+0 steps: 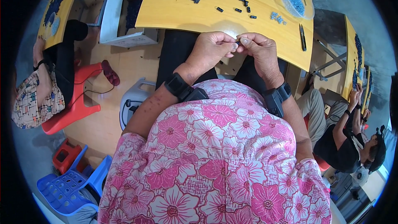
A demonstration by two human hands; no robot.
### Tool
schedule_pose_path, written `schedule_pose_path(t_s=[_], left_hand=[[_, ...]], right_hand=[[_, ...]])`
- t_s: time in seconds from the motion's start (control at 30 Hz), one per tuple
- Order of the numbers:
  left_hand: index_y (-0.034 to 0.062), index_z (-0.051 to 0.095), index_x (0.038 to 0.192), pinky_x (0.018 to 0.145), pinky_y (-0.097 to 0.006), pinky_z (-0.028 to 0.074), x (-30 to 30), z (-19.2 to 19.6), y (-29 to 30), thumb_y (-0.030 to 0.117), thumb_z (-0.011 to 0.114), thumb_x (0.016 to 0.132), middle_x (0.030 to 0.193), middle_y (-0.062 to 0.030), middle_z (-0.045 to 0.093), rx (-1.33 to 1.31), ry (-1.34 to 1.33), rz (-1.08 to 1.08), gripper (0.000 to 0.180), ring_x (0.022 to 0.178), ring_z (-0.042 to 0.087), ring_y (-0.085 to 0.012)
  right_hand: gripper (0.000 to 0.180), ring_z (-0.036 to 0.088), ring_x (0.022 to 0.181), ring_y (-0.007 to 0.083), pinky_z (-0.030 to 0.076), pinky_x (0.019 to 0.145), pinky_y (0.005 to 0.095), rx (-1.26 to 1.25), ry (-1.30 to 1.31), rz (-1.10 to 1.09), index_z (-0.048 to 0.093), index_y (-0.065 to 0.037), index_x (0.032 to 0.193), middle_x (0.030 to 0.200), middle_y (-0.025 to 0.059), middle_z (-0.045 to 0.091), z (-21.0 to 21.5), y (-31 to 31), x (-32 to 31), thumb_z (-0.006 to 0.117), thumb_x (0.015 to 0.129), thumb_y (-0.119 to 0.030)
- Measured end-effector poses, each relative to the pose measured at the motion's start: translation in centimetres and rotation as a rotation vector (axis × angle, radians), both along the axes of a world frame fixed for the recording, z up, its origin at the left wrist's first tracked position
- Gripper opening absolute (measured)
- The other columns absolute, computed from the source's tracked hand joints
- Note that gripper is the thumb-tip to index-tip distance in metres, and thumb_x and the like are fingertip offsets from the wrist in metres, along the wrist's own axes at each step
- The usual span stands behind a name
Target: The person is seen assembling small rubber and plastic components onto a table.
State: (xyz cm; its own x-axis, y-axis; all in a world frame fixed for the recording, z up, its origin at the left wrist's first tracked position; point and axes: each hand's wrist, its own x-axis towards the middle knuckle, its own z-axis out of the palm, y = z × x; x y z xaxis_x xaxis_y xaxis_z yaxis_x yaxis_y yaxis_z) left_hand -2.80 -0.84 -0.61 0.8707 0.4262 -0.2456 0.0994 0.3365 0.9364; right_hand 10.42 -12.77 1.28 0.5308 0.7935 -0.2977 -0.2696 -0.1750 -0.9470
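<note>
1. Yellow worktop (178,14) is the landmark for all places. At its near edge, the left hand (213,49) and the right hand (261,52) meet; both pinch one small dark piece (238,41) between the fingertips. The fingers cover most of it, so I cannot tell its exact shape.
2. This piece could slip, because the grip is only at the fingertips. Being at the near edge of the worktop, it might then fall to the lap or the floor (112,118).
3. On the right part of the worktop stands a clear bowl (309,13), holding many light blue bits (294,2). If the right arm would sweep outward, the bowl could be pushed and spill.
4. Some pale loose bits (277,17) lie outside it on the worktop; a careless sleeve or hand could scatter them.
5. Left of the worktop is a white carton (110,14), with dark contents (132,13) that I cannot identify.
</note>
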Motion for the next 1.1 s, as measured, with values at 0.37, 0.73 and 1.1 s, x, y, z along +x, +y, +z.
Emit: schedule_pose_path(t_s=[0.37, 0.73, 1.1], left_hand=[[-0.0045, 0.063, 0.098, 0.07, -0.022, 0.051, -0.1, -0.4, -0.8, 0.009, 0.061, 0.089, 0.092, -0.01, 0.067, -0.126, -0.002, 0.035, 0.016, 0.073, 0.061, -0.0103], [-0.0026, 0.063, 0.101, 0.067, -0.02, 0.049, 0.2, -0.2, -0.1, 0.01, 0.061, 0.09, 0.086, -0.005, 0.064, -0.095, -0.082, 0.031, 0.017, 0.073, 0.059, -0.0085], [0.0009, 0.064, 0.1, 0.066, -0.019, 0.048, 0.2, -0.6, -0.3, 0.013, 0.064, 0.089, 0.085, -0.0013, 0.062, 0.003, -0.057, 0.076, 0.016, 0.073, 0.056, -0.0054]], right_hand=[[0.01, 0.062, 0.073, 0.0101, 0.05, 0.072, 0.0235, 0.088, -0.045, -0.096, 0.068, 0.0, 0.093, 0.084, 0.0044, 0.068, -1.1, -0.1, -1.5, 0.063, 0.087, -0.005], [0.025, 0.061, 0.071, 0.0121, 0.05, 0.07, 0.0251, 0.141, 0.192, -0.138, 0.065, 0.001, 0.093, 0.081, 0.0051, 0.066, -1.5, -0.4, -1.1, 0.053, 0.095, -0.02], [0.048, 0.06, 0.066, 0.0146, 0.052, 0.065, 0.027, -0.046, 0.356, 0.08, 0.06, 0.004, 0.098, 0.082, 0.0093, 0.063, 0.3, -0.4, -0.9, 0.045, 0.097, -0.042]])
